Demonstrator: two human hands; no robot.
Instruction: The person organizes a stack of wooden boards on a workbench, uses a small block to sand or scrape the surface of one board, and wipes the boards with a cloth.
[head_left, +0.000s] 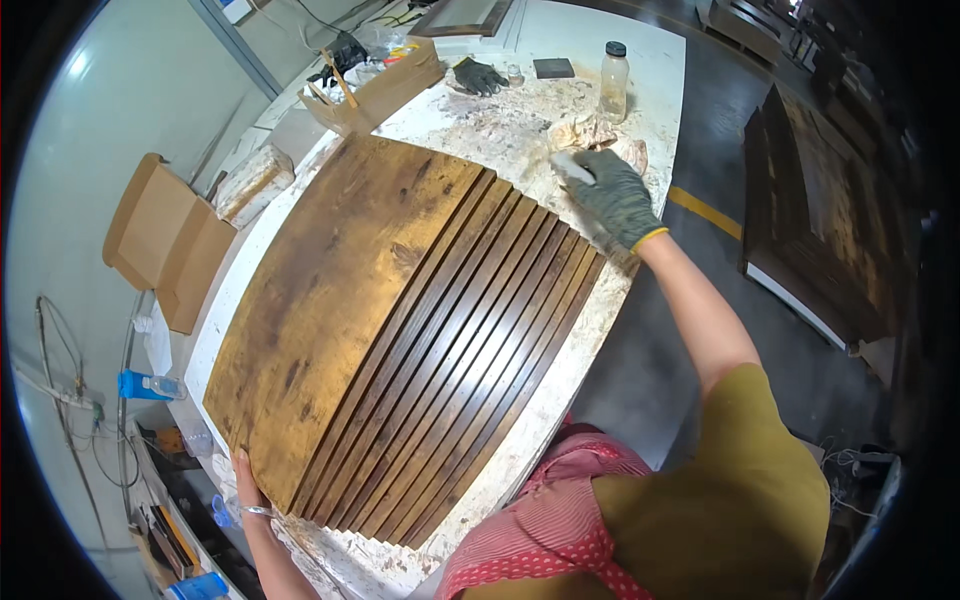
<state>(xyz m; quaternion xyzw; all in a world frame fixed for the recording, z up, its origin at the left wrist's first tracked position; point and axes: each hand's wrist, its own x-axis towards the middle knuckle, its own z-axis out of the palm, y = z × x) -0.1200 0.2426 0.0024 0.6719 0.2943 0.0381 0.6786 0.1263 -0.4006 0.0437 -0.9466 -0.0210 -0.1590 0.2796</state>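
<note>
A fanned stack of brown-stained wooden boards lies on the table, with a broad mottled top board [330, 290] and several glossy board edges [470, 350] stepping down to the right. My bare left hand [246, 482], a bracelet at its wrist, touches the top board's near left corner; most of its fingers are hidden. Past the stack's far right corner, my right hand [612, 195] wears a grey-green glove with a yellow cuff. Its fingers are closed on a small white pad [570, 168], its material unclear. A crumpled beige cloth [583, 132] lies just beyond.
The stained white table [525, 95] carries a capped clear bottle [614, 82], a dark block [553, 68], a dark glove [479, 76] and a filled cardboard box [385, 95]. An open carton [165, 240] stands left. More dark boards [820, 210] are stacked across the floor, right.
</note>
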